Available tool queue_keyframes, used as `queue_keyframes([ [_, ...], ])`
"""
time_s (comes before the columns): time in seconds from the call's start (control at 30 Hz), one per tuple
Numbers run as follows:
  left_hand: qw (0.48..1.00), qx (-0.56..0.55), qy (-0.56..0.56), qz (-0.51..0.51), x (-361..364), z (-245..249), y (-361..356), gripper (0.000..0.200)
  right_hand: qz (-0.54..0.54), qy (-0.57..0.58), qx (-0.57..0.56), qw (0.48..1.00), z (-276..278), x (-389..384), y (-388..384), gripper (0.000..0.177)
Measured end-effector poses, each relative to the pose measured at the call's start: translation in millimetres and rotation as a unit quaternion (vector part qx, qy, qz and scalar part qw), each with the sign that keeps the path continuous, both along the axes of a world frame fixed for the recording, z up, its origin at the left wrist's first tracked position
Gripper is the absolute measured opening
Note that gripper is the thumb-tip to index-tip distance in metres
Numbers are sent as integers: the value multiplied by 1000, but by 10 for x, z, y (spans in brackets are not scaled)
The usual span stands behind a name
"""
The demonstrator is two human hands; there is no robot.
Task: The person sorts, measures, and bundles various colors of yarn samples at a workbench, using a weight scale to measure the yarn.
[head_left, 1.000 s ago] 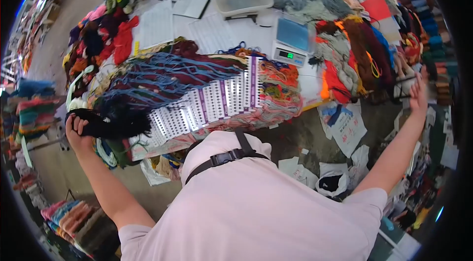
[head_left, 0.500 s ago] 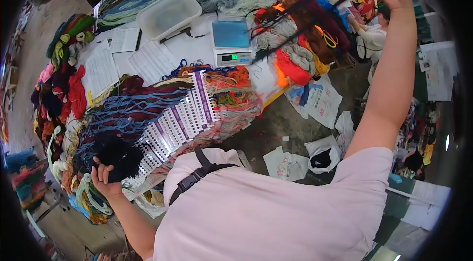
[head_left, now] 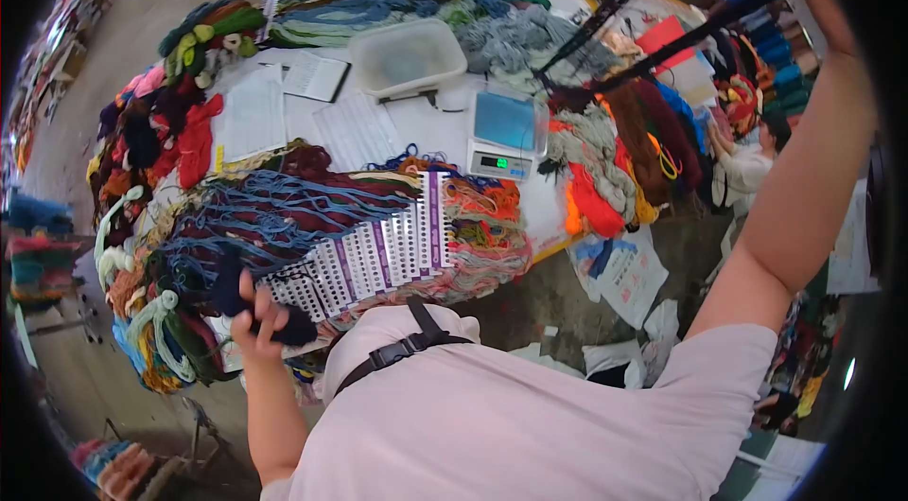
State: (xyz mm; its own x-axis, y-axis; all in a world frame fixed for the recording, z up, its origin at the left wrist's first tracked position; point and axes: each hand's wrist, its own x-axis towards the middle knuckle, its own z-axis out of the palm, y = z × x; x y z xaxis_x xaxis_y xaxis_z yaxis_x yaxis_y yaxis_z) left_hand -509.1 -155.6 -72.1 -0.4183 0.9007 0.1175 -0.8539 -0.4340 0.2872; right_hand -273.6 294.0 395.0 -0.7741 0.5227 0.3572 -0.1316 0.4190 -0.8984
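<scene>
Fingers [head_left: 249, 291] of the left hand [head_left: 257, 321] clamp a dark navy yarn bundle [head_left: 289, 329]; the right hand [head_left: 825, 7] grips taut dark yarn strands [head_left: 681, 37], which may snag the white digital scale [head_left: 506, 130]

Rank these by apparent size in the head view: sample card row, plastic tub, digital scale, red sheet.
1. sample card row
2. plastic tub
3. digital scale, only slightly smaller than the tub
4. red sheet, clearly smallest, though farthest away
</scene>
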Motion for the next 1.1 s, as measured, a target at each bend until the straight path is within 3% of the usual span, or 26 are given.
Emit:
queue_keyframes([
  [0.03,997,-79,9,25,-49,180,168,82,32,-11,-4,999,141,-63,-69,19],
  [0.1,995,-66,78,6,-111,523,757,87,81,-17,-11,996,401,-223,-290,20],
  [0.23,969,-170,161,-84,-178,279,1275,93,160,-38,-40,986,840,-605,-766,23],
  [0.37,964,-130,186,-139,68,-128,1689,101,215,-63,-80,971,1188,-906,-1112,26],
  [0.4,965,-146,191,-103,176,-199,1733,82,222,-67,-88,969,1260,-930,-1164,27],
  [0.43,933,-207,242,-167,167,-296,1719,44,231,-73,-96,965,1336,-923,-1205,28],
  [0.5,938,-153,256,-180,137,266,1413,16,242,-78,-109,961,1476,-896,-1232,29],
  [0.6,942,-191,197,-194,-86,63,914,24,199,-50,-121,971,1496,-724,-1229,28],
  [0.63,962,-156,92,-203,-179,-130,741,28,193,-40,-132,972,1533,-628,-1116,27],
  [0.67,983,-121,61,-123,-255,-193,542,19,187,-30,-145,971,1574,-513,-948,27],
  [0.7,993,-60,38,-97,-424,-420,390,19,148,-31,-86,985,1633,-376,-781,25],
  [0.73,999,8,12,-30,-522,-326,231,17,148,-28,-89,985,1619,-261,-698,25],
  [0.77,1000,-5,15,18,-642,-288,63,16,84,-16,-51,995,1575,-150,-642,24],
  [0.83,996,18,-55,64,-812,-230,-200,23,17,-2,-16,1000,1496,83,-420,24],
  [0.9,993,-4,-13,117,-906,-216,-249,20,-3,-29,-5,1000,1409,321,-27,29],
  [0.93,990,-34,-2,135,-919,-154,-221,30,-13,-43,1,999,1370,429,178,32],
  [1.0,994,-32,17,107,-870,109,-32,54,-37,-70,14,997,1317,584,445,36],
  [1.1,995,-6,79,69,-808,345,349,68,-43,-83,30,995,1263,532,318,33],
])
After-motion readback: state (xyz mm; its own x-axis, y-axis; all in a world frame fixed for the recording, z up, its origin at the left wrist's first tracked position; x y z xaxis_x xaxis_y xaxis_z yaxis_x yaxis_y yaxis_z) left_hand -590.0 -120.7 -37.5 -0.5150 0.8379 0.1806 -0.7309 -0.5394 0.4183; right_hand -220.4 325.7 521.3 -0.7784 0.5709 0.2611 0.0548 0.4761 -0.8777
